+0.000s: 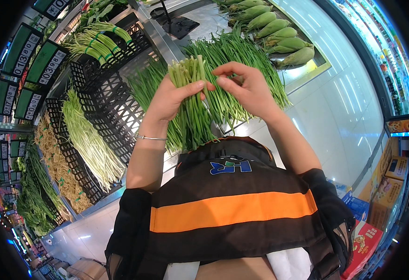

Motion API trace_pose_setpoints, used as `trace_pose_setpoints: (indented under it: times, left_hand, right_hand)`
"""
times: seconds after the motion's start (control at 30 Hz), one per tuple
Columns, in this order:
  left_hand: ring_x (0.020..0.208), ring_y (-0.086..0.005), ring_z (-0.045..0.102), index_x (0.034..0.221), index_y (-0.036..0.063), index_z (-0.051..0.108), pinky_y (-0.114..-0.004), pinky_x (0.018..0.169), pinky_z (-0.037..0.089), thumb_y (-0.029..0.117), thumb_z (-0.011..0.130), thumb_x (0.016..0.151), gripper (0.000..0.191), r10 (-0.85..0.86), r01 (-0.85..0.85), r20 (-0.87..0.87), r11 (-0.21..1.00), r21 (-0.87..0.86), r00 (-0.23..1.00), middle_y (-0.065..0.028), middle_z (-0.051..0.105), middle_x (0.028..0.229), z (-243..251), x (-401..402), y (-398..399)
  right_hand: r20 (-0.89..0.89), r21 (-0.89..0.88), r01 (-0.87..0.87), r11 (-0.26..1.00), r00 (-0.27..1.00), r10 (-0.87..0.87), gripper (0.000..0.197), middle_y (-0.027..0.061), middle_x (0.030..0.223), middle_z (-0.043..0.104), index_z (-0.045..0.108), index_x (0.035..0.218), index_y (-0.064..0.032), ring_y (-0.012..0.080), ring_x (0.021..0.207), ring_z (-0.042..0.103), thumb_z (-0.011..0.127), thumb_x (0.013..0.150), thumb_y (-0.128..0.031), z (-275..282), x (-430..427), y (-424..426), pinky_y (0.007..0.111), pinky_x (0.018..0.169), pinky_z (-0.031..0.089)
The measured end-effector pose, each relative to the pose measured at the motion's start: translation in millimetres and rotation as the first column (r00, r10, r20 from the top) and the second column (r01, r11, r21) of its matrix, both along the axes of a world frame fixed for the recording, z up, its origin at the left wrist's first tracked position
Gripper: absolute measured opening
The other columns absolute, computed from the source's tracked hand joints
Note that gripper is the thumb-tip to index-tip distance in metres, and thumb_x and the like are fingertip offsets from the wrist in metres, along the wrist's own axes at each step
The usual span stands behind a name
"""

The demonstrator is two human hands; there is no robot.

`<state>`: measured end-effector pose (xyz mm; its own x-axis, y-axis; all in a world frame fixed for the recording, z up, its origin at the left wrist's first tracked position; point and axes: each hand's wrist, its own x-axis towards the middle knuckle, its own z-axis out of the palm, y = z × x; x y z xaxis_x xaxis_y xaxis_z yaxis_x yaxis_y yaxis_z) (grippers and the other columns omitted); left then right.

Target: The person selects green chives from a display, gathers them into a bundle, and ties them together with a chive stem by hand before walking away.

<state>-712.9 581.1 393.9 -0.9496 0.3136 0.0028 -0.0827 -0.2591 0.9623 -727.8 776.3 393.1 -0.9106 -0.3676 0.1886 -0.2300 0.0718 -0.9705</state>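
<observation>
My left hand [171, 94] grips a bunch of green leafy stalks [195, 120] upright, thumb across the front. The pale cut ends [187, 71] point up and away, and the green blades hang down towards my apron [225, 182]. Close to its right side is my right hand [243, 85], thumb and forefinger slightly apart, with nothing visible between them. Some of its other fingers are hidden behind. Beneath both hands spreads a large pile of long green chives [239, 52] on the metal display counter [211, 15].
Husked corn cobs [274, 28] line the counter's far right. On the left, a black plastic crate [102, 91] adjoins pale yellowish chives [88, 140], brown roots [57, 164] and banded green stalks [97, 43]. Price signs [25, 49] hang at far left. Boxes [362, 241] stand at lower right.
</observation>
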Motion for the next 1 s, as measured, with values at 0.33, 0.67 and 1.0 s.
trace_pose_setpoints:
  times: [0.33, 0.67, 1.0]
  left_hand:
    - [0.072, -0.0130, 0.059, 0.100, -0.0016, 0.057, -0.026, 0.063, 0.049, 0.010, 0.067, 0.080, 0.026, -0.089, 0.089, 0.000, 0.992, -0.089, 0.996, -0.0079, 0.063, 0.085, -4, 7, -5]
    - [0.098, -0.0254, 0.060, 0.108, 0.0003, 0.054, -0.036, 0.087, 0.047, 0.013, 0.065, 0.079, 0.034, 0.031, -0.031, -0.007, 0.997, -0.073, 1.000, -0.0173, 0.060, 0.110, -9, 15, -19]
    - [0.078, -0.0173, 0.059, 0.095, 0.0021, 0.057, -0.031, 0.070, 0.049, 0.012, 0.064, 0.079, 0.020, 0.456, -0.480, -0.235, 0.875, -0.056, 0.858, -0.0084, 0.060, 0.081, 27, 64, -111]
  right_hand:
    - [-0.226, 0.073, -0.001, 0.997, 0.974, 0.018, 0.012, 0.0065, 0.063, 0.054, 0.052, 0.075, 0.0015, 0.0135, 0.055, 0.050, 0.052, 0.084, -0.006, 10, -4, -17, 0.026, 0.053, 0.041]
    - [-0.477, 0.095, -0.048, 0.994, 0.874, 0.088, 0.024, 0.0131, 0.073, 0.059, 0.062, 0.106, -0.0050, 0.0269, 0.066, 0.054, 0.050, 0.088, -0.015, 8, -17, -28, 0.035, 0.061, 0.043]
    - [-0.003, 0.774, -0.112, 0.623, 0.984, 0.181, 0.031, 0.0155, 0.070, 0.062, 0.064, 0.076, -0.0021, 0.0314, 0.069, 0.062, 0.058, 0.082, -0.032, -169, -11, 12, 0.040, 0.064, 0.050]
